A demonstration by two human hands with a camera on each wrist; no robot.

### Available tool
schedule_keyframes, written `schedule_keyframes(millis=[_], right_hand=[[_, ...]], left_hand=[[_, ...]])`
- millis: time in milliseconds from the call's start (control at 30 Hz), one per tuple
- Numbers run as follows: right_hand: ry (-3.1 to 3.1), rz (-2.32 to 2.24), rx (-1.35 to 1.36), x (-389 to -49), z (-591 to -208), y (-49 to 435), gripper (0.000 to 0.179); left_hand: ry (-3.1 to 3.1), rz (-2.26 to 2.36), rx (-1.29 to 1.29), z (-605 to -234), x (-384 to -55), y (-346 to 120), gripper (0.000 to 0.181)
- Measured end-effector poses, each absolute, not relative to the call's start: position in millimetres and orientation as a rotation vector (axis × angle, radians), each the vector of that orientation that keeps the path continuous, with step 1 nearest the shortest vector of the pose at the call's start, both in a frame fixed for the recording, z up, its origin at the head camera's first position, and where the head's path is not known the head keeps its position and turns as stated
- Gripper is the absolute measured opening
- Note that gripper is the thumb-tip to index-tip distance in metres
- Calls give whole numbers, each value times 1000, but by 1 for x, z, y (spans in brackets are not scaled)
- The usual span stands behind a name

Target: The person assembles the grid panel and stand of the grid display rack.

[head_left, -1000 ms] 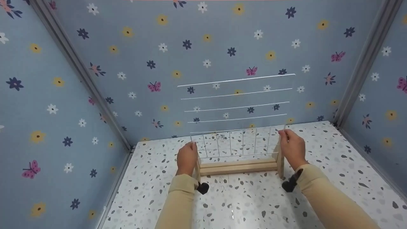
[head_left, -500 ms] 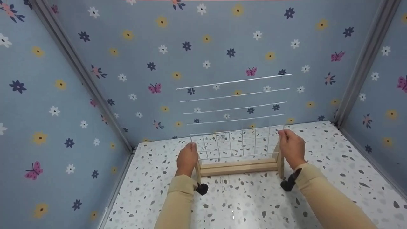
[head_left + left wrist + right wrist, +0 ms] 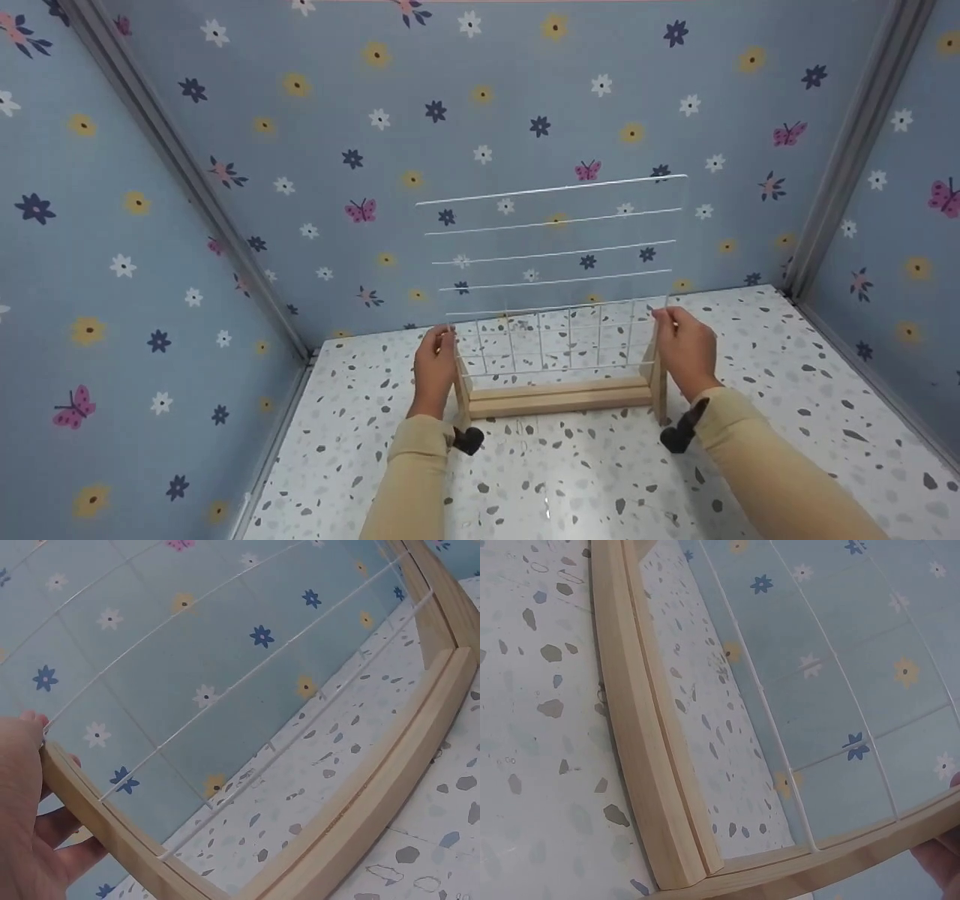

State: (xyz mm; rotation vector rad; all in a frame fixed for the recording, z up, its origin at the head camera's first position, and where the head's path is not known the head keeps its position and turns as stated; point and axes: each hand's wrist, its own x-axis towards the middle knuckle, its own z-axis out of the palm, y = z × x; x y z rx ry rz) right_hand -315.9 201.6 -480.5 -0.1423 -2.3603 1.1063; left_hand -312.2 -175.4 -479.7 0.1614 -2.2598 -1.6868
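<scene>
A white wire grid panel (image 3: 551, 190) stands leaning back in a light wooden stand (image 3: 559, 403), its lower part between the two side posts. My left hand (image 3: 435, 367) pinches the panel's left edge at the top of the left post (image 3: 112, 829), with fingers behind that post in the left wrist view. On the other side my right hand (image 3: 688, 351) pinches the right edge at the top of the right post (image 3: 855, 859). Grooves run along the posts, and the wire ends meet them. The lowest wire is above the base bar (image 3: 649, 735).
Speckled white tabletop (image 3: 592, 487) lies under the stand. A blue flowered back wall (image 3: 487, 67) rises behind it, with side walls left and right joined by grey metal corner strips (image 3: 847, 157). Black wrist straps (image 3: 469, 441) hang below both cuffs.
My left fingers have shifted slightly up and left along the panel's edge. The panel's left end dips a little, then comes back up. My right hand stays nearly still.
</scene>
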Motion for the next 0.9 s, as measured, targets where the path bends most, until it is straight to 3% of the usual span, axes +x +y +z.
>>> schedule_keyframes(millis=[400,900], right_hand=[[-2353,1271,-199,-314,-481,202,39],[-2262,1537,-316,-314,-485,198,49]], left_hand=[[-2260,-1860,396,-483,-322,-174,27],[-2191,-1909,336,-487,-320,-175,33]])
